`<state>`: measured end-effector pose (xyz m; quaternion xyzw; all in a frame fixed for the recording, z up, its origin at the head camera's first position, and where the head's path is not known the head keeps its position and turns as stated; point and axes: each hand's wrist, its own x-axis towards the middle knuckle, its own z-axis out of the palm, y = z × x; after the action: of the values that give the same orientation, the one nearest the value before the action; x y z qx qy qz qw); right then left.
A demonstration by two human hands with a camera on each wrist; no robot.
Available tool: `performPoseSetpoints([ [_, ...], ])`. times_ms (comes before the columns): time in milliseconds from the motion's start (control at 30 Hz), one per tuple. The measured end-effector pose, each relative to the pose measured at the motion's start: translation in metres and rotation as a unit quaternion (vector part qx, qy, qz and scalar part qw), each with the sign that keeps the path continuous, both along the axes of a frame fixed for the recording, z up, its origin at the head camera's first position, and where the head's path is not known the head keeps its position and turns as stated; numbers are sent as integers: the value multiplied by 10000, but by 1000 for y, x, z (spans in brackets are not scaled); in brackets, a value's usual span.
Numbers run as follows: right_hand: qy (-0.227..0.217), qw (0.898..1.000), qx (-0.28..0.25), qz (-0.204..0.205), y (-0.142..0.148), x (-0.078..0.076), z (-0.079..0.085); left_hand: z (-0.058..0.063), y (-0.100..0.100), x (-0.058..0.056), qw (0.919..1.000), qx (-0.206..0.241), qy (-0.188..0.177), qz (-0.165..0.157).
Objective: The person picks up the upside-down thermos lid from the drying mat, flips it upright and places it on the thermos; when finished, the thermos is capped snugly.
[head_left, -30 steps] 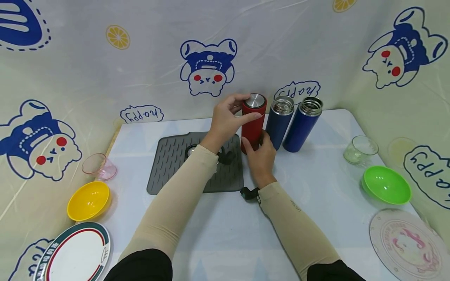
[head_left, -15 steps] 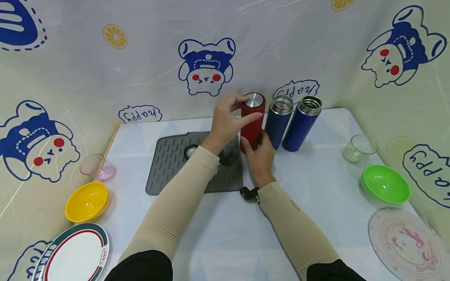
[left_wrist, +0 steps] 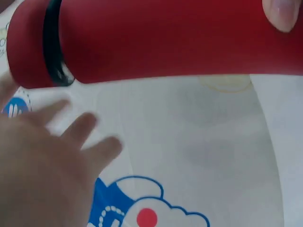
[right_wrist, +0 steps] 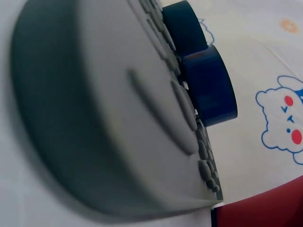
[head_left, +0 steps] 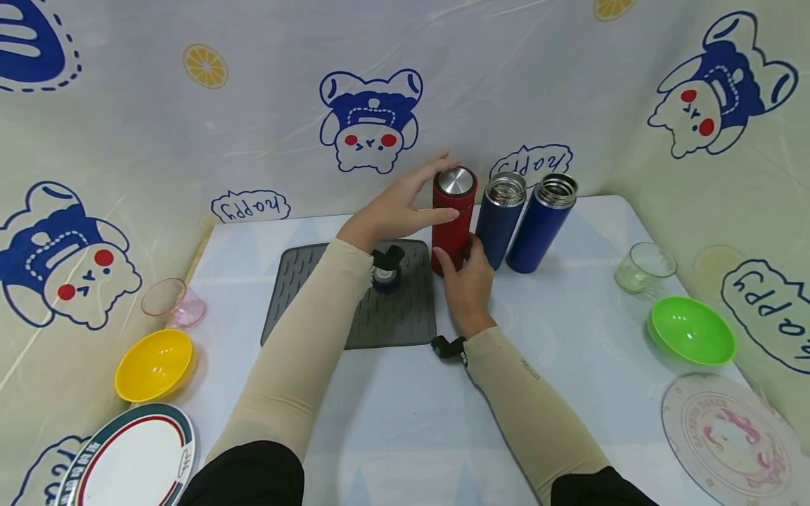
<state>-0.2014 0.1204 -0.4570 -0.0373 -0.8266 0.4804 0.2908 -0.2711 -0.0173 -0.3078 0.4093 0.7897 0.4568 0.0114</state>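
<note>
My right hand (head_left: pixel 470 284) grips the lower part of an upright red thermos (head_left: pixel 452 239) standing at the back of the table. Up at the silver-topped cap (head_left: pixel 455 183), my left hand (head_left: pixel 399 207) spreads its fingers loosely beside it. In the left wrist view those fingers (left_wrist: pixel 106 150) stay apart from the red body, and a dark ring separates the cap from it. The right thumb (left_wrist: pixel 283 14) lies on the body. Two dark blue caps (right_wrist: pixel 208 85) rest on the grey ridged mat (head_left: pixel 399 316); my left forearm hides one from the head.
Two lidless blue thermoses, a darker one (head_left: pixel 500 221) and a brighter one (head_left: pixel 541 228), stand right of the red one. A pink glass (head_left: pixel 186 309), yellow bowl (head_left: pixel 155 369) and plate (head_left: pixel 136 464) line the left; a green glass (head_left: pixel 633 270), green bowl (head_left: pixel 690 334) and pink-patterned plate (head_left: pixel 728 436) the right.
My left hand has loosened its fingers from the red thermos's cap and shifted slightly left. One blue cap on the mat has come into sight. My right hand keeps its hold.
</note>
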Motion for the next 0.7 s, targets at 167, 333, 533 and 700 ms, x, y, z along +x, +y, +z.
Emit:
performPoseSetpoints([
  [167,-59,10000,-23,29,0,1,1,-6,11,-7,9959,234,511,704],
  [333,-116,9999,-1,51,0,1,1,-3,15,-5,9917,387,607,1062],
  [533,100,9999,63,40,0,0,-1,-4,9,-6,9949,477,312,833],
  [700,262,9996,139,-5,0,-1,-2,6,-3,0,9918,1024,-743,-202],
])
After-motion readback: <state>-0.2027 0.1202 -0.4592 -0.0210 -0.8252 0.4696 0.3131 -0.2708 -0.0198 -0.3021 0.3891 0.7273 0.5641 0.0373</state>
